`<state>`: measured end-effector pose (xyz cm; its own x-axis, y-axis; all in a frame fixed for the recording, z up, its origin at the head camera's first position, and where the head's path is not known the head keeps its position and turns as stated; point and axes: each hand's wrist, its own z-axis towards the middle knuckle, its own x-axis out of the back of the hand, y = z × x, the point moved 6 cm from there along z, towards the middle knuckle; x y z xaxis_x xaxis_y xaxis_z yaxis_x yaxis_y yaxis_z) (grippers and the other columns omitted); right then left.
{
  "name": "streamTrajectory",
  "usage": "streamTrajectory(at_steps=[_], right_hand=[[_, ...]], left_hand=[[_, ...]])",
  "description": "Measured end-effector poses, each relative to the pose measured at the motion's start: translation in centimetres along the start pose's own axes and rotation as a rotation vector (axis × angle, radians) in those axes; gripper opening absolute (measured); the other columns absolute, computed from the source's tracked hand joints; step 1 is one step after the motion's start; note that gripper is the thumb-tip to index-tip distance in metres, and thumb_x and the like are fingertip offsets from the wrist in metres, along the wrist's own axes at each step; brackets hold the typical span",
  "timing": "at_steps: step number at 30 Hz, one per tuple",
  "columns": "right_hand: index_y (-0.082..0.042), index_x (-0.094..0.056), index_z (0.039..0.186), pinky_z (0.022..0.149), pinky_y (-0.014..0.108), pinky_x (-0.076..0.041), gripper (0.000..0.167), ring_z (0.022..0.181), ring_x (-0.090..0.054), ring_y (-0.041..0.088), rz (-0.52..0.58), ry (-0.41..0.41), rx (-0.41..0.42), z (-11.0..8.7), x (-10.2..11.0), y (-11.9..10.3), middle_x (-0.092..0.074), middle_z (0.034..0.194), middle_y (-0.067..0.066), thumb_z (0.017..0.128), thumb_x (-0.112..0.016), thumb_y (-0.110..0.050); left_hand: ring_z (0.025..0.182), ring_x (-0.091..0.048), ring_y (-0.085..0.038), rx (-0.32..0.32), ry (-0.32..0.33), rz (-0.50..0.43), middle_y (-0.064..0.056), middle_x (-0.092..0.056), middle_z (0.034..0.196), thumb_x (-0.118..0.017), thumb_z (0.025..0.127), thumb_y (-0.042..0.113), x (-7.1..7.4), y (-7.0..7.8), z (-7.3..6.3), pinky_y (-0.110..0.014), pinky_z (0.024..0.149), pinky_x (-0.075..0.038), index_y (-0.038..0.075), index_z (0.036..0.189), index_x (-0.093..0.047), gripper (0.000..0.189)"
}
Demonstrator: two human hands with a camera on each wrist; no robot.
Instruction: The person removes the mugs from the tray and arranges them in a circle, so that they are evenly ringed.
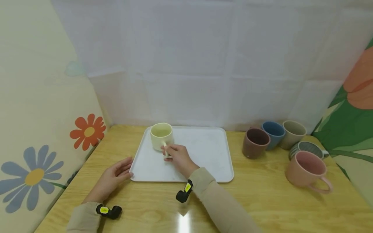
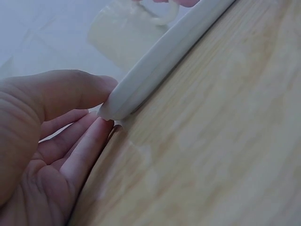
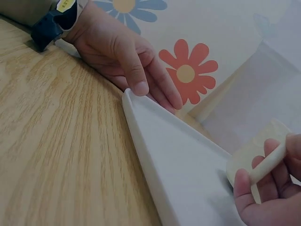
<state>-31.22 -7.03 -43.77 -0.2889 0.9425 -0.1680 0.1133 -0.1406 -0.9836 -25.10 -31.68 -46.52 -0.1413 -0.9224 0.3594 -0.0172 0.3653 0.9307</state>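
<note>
In the head view my right hand pinches the handle of a pale yellow mug between thumb and fingers. The mug is upright over the back left part of a white tray; whether its base touches the tray, I cannot tell. My left hand is at the tray's front left corner. In the left wrist view, its thumb lies on the rim while the other fingers meet the corner from below and outside. The right wrist view also has the mug's handle held in the curled right fingers.
On the wooden table, right of the tray, stand a dark maroon mug, a blue mug, a beige mug, a grey striped mug and a pink mug. A white cloth hangs behind.
</note>
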Motion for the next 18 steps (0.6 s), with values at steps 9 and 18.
streamTrajectory(at_steps=[9, 18], right_hand=[[0.013, -0.068, 0.111, 0.088, 0.033, -0.060, 0.032, 0.109, -0.061, 0.017, -0.015, -0.031, 0.017, -1.2, 1.5, 0.4, -0.068, 0.122, 0.019, 0.106, -0.055, -0.016], [0.016, -0.067, 0.113, 0.082, 0.029, -0.060, 0.030, 0.103, -0.061, 0.015, 0.032, 0.002, 0.007, -2.4, 3.4, 0.3, -0.068, 0.120, 0.022, 0.105, -0.055, -0.011]], left_hand=[[0.112, -0.049, 0.017, -0.020, 0.005, -0.014, -0.028, -0.036, 0.156, -0.072, 0.096, 0.015, 0.0, 0.1, 0.0, -0.010, 0.095, -0.048, -0.006, 0.155, -0.030, 0.076], [0.113, -0.048, 0.017, -0.047, 0.003, -0.014, -0.029, -0.036, 0.156, -0.072, 0.096, 0.015, 0.0, 0.1, -0.1, -0.009, 0.094, -0.048, -0.007, 0.155, -0.030, 0.075]])
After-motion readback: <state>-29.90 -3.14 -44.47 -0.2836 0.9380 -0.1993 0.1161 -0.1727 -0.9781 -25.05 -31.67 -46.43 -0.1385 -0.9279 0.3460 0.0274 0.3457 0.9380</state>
